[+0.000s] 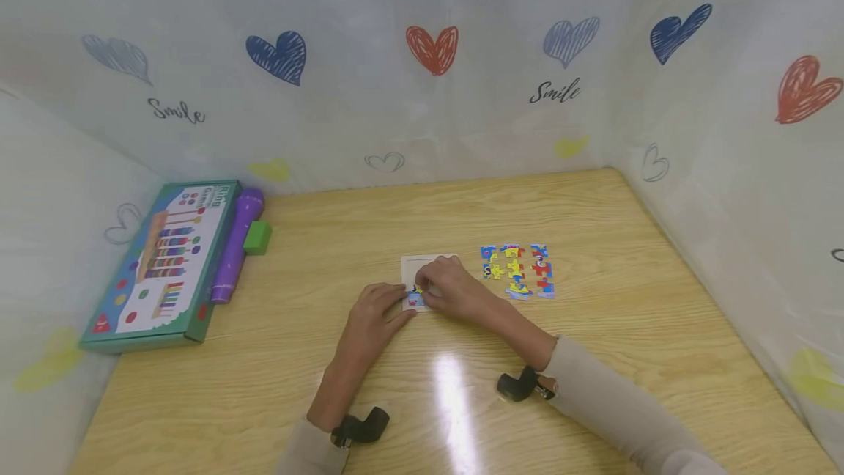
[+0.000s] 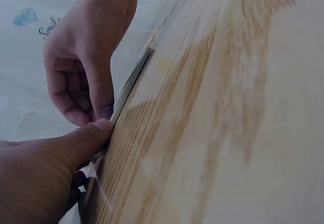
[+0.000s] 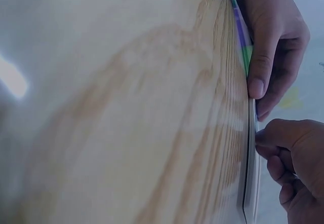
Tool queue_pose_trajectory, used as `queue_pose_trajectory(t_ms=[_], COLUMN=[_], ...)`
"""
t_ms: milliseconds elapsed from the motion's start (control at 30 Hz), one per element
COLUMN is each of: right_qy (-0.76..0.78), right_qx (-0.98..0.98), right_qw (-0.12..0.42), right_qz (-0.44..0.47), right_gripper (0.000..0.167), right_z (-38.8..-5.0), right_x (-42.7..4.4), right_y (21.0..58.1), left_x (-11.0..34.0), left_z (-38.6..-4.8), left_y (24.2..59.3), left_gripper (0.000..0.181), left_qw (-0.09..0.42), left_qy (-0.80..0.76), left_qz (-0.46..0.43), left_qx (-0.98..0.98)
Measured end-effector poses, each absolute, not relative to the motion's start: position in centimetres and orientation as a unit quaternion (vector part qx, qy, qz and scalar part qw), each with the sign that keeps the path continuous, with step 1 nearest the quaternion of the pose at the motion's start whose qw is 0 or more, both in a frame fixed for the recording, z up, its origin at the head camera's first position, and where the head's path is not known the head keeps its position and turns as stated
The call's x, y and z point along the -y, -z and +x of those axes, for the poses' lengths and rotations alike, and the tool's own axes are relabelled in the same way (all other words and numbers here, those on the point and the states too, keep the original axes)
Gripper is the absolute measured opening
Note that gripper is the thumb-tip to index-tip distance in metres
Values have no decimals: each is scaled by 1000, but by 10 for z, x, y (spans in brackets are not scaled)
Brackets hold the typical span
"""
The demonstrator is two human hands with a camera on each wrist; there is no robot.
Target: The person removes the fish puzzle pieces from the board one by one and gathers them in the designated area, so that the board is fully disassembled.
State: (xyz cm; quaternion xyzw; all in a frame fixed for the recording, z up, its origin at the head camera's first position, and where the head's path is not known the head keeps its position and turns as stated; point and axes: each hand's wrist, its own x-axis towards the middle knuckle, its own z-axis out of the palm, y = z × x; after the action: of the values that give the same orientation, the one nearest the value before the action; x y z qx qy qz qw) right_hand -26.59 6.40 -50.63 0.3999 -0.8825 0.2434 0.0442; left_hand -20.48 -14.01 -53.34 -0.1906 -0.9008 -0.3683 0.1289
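Observation:
A small pale puzzle tray (image 1: 409, 267) lies flat on the wooden table. My left hand (image 1: 369, 317) holds it at the lower left corner, with the thumb along the near edge and fingers at the left side. My right hand (image 1: 458, 292) reaches over the tray from the right. Its bent thumb and forefinger pinch at a puzzle piece inside, mostly hidden by the fingers. A blue patch of puzzle pieces (image 1: 415, 300) shows at the tray's near left corner. In the right wrist view, the right hand's fingertips (image 3: 259, 139) meet just above the tray rim.
Right of the tray lie loose puzzle pieces (image 1: 514, 267) in three columns, yellow, red and blue. At the table's left are a boxed ring game (image 1: 168, 262), a purple toy microphone (image 1: 236, 251) and a green block (image 1: 257, 238). A heart-printed curtain (image 1: 343, 108) surrounds the table.

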Motion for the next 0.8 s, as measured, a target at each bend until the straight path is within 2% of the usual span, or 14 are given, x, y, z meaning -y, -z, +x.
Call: queue_pose_trajectory(t_ms=[233, 800], right_qy=[-258, -265], right_qx=[884, 894], right_qw=[25, 35], right_qz=[389, 358], right_gripper=[14, 15], right_z=[-267, -261], right_x=[-64, -78], right_y=[508, 502], left_x=[140, 138], left_z=[-204, -204], left_y=[533, 533], left_gripper=[35, 36], left_qw=[130, 136], left_qy=[366, 350], left_qz=[-189, -181], left_qx=[902, 909])
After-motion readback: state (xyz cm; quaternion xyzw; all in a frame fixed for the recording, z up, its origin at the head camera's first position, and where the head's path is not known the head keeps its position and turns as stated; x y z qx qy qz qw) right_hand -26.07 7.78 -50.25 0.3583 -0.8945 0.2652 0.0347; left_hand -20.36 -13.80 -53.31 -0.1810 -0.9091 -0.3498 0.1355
